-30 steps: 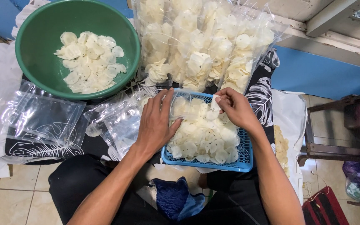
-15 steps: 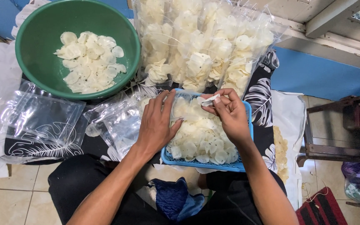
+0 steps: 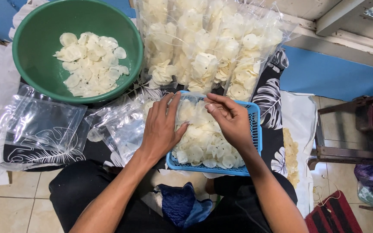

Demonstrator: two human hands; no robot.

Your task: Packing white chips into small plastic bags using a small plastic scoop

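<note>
A blue plastic basket point(image 3: 255, 129) full of pale round crackers point(image 3: 201, 149) sits in front of me. Both hands are over it, holding a clear plastic bag point(image 3: 191, 105) between them. My left hand point(image 3: 162, 127) grips the bag's left side with fingers spread along it. On the bag's right edge, my right hand point(image 3: 229, 121) pinches the top with thumb and fingers. The bag lies over the crackers.
A green bowl point(image 3: 35, 47) with more crackers stands at the upper left. Several filled clear bags point(image 3: 208, 43) lean behind the basket. Empty clear bags point(image 3: 44, 125) lie at the left on a dark leaf-print cloth point(image 3: 268, 101). A wooden stool point(image 3: 355, 129) is at the right.
My right hand has moved left toward the left hand, and both now hold the clear bag over the basket's far end.
</note>
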